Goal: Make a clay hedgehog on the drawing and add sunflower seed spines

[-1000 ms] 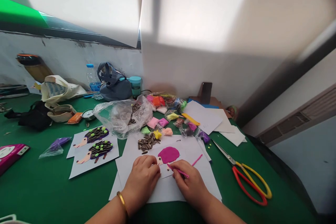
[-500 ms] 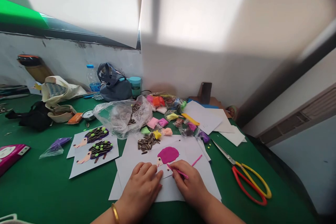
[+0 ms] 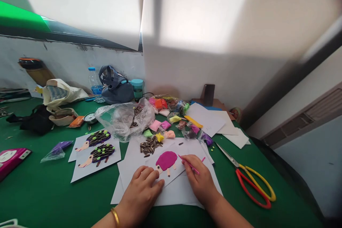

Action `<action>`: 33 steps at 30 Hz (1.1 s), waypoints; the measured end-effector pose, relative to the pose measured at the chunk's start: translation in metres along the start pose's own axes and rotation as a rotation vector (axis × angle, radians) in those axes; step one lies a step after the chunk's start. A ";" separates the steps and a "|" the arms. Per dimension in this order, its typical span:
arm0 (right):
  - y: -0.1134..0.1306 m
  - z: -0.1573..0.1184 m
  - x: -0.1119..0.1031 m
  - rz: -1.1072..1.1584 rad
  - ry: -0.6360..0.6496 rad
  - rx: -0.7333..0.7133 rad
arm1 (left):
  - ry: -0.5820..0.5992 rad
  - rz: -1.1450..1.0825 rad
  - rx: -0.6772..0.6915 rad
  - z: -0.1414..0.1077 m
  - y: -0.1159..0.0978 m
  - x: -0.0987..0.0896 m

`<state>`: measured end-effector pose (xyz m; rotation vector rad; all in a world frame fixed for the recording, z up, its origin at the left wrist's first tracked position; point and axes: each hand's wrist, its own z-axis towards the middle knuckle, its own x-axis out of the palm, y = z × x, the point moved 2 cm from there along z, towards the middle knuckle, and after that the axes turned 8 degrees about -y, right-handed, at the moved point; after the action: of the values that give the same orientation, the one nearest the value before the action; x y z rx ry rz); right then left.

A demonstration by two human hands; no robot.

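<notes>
A card with a magenta clay hedgehog (image 3: 166,160) lies on white sheets (image 3: 129,155); its face and legs are pale peach. My left hand (image 3: 143,188) rests on the card's lower left, fingers bent together, and I cannot make out anything inside them. In my right hand (image 3: 199,178) is a thin pink tool (image 3: 191,166), its tip just right of the clay body. A second pink stick (image 3: 203,159) shows partly behind that hand. Striped sunflower seeds (image 3: 151,145) form a pile above the card, and a single seed (image 3: 181,144) lies to the right of the pile.
Scissors (image 3: 247,174) with red and yellow handles lie right. Two finished-looking hedgehog cards (image 3: 91,171) are on the left. Behind the sheets are a plastic bag of seeds (image 3: 124,117), clay packets (image 3: 155,125) and loose papers (image 3: 208,119).
The hedgehog card has turned and shifted left. My right hand has moved right with the pink tool, from the face side to the body's right side. My left hand has barely moved.
</notes>
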<state>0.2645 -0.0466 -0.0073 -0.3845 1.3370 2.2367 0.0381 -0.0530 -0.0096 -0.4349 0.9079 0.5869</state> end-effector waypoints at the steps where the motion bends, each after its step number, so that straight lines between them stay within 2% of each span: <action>1: -0.003 0.001 -0.001 -0.023 -0.001 0.014 | 0.007 0.003 0.012 0.002 0.002 0.000; 8: -0.010 0.002 -0.005 -0.148 -0.004 0.022 | 0.029 0.019 0.095 0.014 0.019 -0.002; 23: -0.011 -0.006 -0.009 -0.244 0.029 0.007 | 0.100 0.029 0.198 0.019 0.010 0.001; 33: -0.011 -0.001 -0.010 -0.218 0.043 0.047 | 0.143 0.059 0.185 0.033 0.027 0.007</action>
<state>0.2787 -0.0460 -0.0117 -0.5371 1.3003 2.0245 0.0444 -0.0114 0.0004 -0.2867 1.1050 0.5243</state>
